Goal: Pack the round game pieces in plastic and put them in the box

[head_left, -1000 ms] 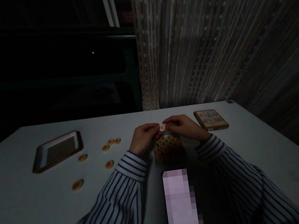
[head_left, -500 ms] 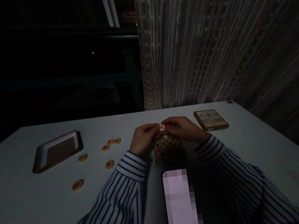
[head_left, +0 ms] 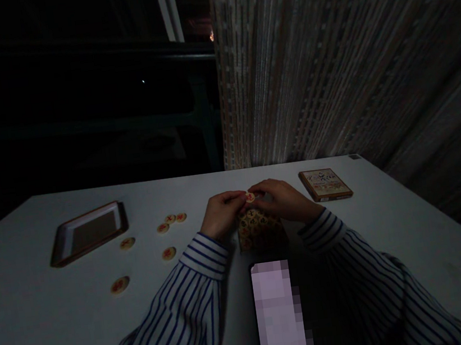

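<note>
A round xiangqi piece with a red character (head_left: 250, 197) is pinched between the fingertips of my left hand (head_left: 224, 212) and my right hand (head_left: 281, 199). Both hands are closed on it, just above the far side of a box of xiangqi pieces (head_left: 259, 228). Inside that box the pieces lie in rows, some with black and some with red characters; my right hand hides part of them. Loose red-marked pieces lie to the left, among them one close to my left sleeve (head_left: 169, 253) and one farther out (head_left: 120, 285).
An open box lid or tray (head_left: 120, 223) rests on the white table (head_left: 64, 330) at the left. At the back right lies a flat printed box (head_left: 326, 183). A lit phone (head_left: 276, 308), blurred, is at the near edge. Strand curtains (head_left: 285, 74) hang behind the table.
My hands stay almost in place around the piece. Its face looked pale and washed out before; now it shows yellowish with a clearer red character.
</note>
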The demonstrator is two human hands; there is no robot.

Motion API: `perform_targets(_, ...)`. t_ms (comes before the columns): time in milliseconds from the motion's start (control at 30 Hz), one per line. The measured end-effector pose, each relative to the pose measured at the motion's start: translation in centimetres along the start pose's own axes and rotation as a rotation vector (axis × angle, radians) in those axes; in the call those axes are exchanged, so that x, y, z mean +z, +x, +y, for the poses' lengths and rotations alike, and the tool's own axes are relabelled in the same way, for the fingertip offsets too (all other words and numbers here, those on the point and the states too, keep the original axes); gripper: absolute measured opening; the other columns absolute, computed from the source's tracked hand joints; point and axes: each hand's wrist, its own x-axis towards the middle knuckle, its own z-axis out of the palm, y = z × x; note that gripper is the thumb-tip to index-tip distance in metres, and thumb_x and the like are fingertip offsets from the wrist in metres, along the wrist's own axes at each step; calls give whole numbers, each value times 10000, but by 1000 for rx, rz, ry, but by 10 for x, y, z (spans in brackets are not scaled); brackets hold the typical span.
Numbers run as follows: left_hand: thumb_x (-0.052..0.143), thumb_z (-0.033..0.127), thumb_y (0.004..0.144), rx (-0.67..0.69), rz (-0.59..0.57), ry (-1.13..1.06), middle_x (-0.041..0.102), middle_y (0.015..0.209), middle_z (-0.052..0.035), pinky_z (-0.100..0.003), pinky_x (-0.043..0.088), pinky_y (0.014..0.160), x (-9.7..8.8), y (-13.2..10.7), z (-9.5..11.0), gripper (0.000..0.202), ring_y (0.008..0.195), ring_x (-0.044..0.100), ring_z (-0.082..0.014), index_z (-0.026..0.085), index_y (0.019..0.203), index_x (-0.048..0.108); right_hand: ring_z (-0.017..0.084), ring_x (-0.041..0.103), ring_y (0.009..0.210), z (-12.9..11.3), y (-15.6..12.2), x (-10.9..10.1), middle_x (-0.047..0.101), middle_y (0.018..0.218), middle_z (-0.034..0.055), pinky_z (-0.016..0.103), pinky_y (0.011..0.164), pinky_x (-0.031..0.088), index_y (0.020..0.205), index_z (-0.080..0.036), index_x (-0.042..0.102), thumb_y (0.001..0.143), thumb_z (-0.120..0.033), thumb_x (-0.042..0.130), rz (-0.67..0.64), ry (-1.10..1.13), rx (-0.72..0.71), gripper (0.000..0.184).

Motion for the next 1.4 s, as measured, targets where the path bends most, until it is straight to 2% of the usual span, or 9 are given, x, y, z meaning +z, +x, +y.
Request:
perform_targets(333,710,194,522,19,9,35,659,611,-23,-254,461,616,-1,1,0,168,568,575,-111,112,659,660,182,553,877,0,-1,2,643,952,76,314,792,398,1044,-149,592,817,-332,527,-1,-67,-26,299)
perform_targets(567,684,210,551,58,5,102,649,595,-14,-241,455,591,-2,4,-5,147,573,576,-118,119,662,654,192,556,899,-1,0,0,646,955,88,324,804,390,1034,-153,605,815,-336,526,-53,-103,-21,296)
perform_targets(800,639,266,614,174,19,298,651,643,-29,-261,452,637,-14,15,-14,184,619,586,-141,127,732,657,189,595,860,2,-2,-2,666,943,76,286,761,410,1033,-152,616,808,-339,507,-122,-172,59,312)
perform_targets(1033,618,320,641,279,58,673,683,771,-46,-278,428,725,-28,19,-17,193,755,602,-190,189,768,682,188,613,816,5,-3,-5,680,910,64,264,686,399,999,-179,636,803,-333,500,-287,-265,116,284)
perform_targets(1167,631,317,630,258,47,724,685,764,-49,-281,419,721,-30,19,-16,165,757,599,-206,207,739,688,197,603,855,8,-5,-4,676,929,68,273,712,389,971,-189,649,803,-326,498,-361,-286,91,264)
perform_targets(1400,629,292,641,248,25,775,682,757,-57,-279,418,708,-30,17,-15,146,746,601,-211,199,736,692,209,582,903,13,-6,-2,659,969,70,292,741,383,979,-207,648,782,-307,521,-411,-324,74,255)
